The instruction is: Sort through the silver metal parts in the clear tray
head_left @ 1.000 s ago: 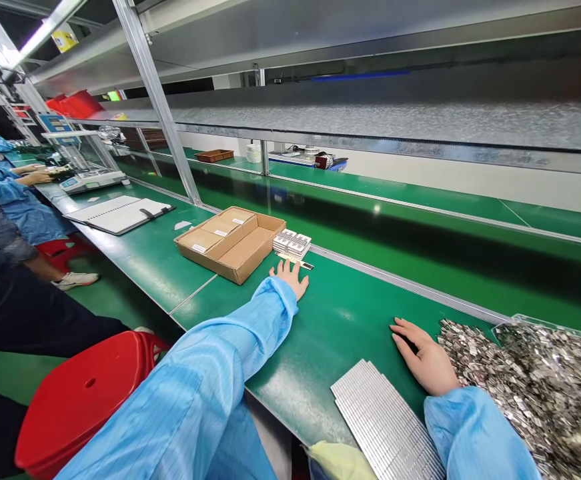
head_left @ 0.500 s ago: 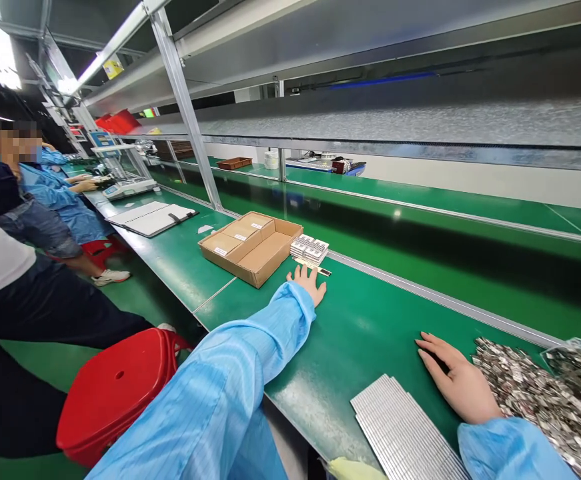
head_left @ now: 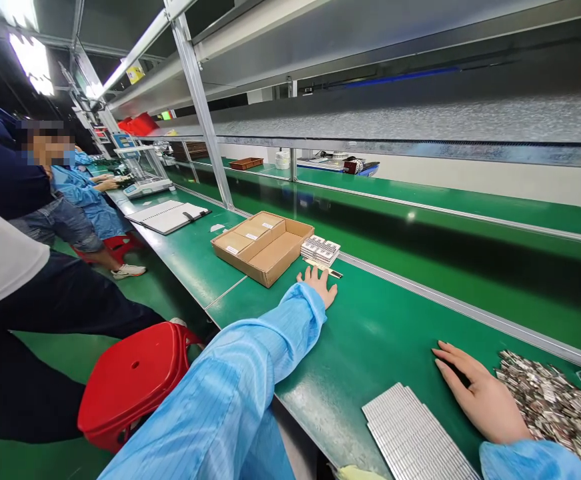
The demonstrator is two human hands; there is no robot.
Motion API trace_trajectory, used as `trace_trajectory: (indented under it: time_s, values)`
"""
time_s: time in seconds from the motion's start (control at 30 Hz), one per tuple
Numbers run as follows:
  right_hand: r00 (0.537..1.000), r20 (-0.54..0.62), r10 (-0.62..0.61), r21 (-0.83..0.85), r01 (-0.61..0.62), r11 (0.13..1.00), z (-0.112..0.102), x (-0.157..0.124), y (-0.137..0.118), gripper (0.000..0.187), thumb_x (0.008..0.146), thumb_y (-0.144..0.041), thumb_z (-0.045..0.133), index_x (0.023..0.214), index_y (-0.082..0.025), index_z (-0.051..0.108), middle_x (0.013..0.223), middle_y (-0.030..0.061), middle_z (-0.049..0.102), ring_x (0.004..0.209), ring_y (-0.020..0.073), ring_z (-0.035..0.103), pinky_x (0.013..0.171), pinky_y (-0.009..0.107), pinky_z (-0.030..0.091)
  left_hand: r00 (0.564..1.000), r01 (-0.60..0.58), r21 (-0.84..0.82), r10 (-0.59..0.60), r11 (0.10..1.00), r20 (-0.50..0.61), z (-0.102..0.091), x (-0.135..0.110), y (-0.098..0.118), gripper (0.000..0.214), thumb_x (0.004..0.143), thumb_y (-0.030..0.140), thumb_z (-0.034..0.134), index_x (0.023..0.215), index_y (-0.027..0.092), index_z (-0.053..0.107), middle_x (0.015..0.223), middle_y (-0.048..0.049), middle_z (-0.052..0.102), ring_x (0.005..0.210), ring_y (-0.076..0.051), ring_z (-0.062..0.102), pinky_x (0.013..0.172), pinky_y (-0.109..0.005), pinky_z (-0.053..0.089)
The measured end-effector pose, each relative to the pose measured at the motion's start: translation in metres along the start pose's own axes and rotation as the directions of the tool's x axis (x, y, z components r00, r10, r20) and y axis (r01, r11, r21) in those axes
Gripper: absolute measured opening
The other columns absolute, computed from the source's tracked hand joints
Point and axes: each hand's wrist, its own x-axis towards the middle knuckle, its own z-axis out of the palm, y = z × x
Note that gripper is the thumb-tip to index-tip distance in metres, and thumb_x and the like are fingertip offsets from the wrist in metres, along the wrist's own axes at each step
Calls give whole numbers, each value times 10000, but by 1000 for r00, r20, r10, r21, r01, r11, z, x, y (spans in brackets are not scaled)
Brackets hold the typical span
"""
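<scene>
My left hand (head_left: 319, 285) reaches out over the green bench, palm down and fingers spread. Its fingertips are at a thin flat strip with a dark end (head_left: 334, 273), in front of a stack of white slotted pieces (head_left: 320, 250); whether they touch the strip I cannot tell. A cardboard box (head_left: 280, 257) stands just left of that stack. Farther right, my right hand (head_left: 483, 393) rests on the bench with its fingers extended and nothing visible in it. It lies between a pile of small metal parts (head_left: 553, 397) and a block of neat silvery rows (head_left: 415, 433).
An open notebook (head_left: 167, 217) and a scale (head_left: 147, 187) are farther along the bench (head_left: 370, 333). A red stool (head_left: 133, 380) is at the left, beside a person in dark trousers (head_left: 25, 360). Other people work beyond. A metal post (head_left: 203, 110) carries the shelf above.
The camera view has turned slightly left, so the bench items appear farther right. Both hands keep nearly the same places on the bench, with their fingers still extended.
</scene>
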Motion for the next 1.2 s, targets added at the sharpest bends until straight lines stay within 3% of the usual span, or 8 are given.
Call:
trace_trajectory:
  time_s: [0.13,0.33,0.53,0.8,1.03,1.2]
  values:
    - [1000,-2,-5,0,5,1000,4,-2,9,594,916,-716,372,1019,-258,735,1241,-15,511,1065,313,549,705,523,587,1000,5,2,-5,1000,0,-3,-1,1,677,926,588,285,1522,271,322,1587,-89,216,1464,-288,167,1155,-550,164]
    - [991,-71,-117,63,122,991,19,-8,37,430,974,-678,466,1113,-338,689,1270,-16,493,1082,304,536,690,593,505,1000,-14,-19,14,1000,0,-4,-1,-1,685,926,591,267,1524,260,317,1593,-94,198,1467,-298,158,1159,-558,156]
    - [984,-89,-156,73,163,984,23,-8,41,364,989,-640,482,1151,-366,659,1277,-25,488,1092,311,527,689,618,471,1000,-18,-20,18,1000,6,-4,-1,-2,694,930,596,247,1531,254,305,1595,-94,187,1467,-300,154,1163,-561,146]
    - [985,-89,-148,70,155,985,23,-8,42,363,996,-648,465,1149,-381,658,1276,-33,488,1092,311,527,690,608,477,1000,-27,-30,27,999,-12,-3,0,-2,693,927,591,253,1524,247,321,1590,-103,201,1461,-310,167,1160,-570,148]
    - [987,-79,-141,26,143,989,20,-7,39,453,984,-675,438,1107,-321,694,1269,-24,494,1072,290,546,665,576,517,1000,-22,-22,22,1000,3,-4,-2,-2,696,928,593,245,1531,250,307,1593,-100,191,1465,-308,159,1161,-568,145]
    - [998,-18,-67,-14,67,998,16,-4,29,580,957,-738,348,1066,-298,710,1267,-48,490,1100,301,531,777,611,562,1000,-14,-19,14,1000,-8,-1,0,-2,692,925,603,239,1524,265,314,1590,-93,205,1463,-299,167,1161,-558,152]
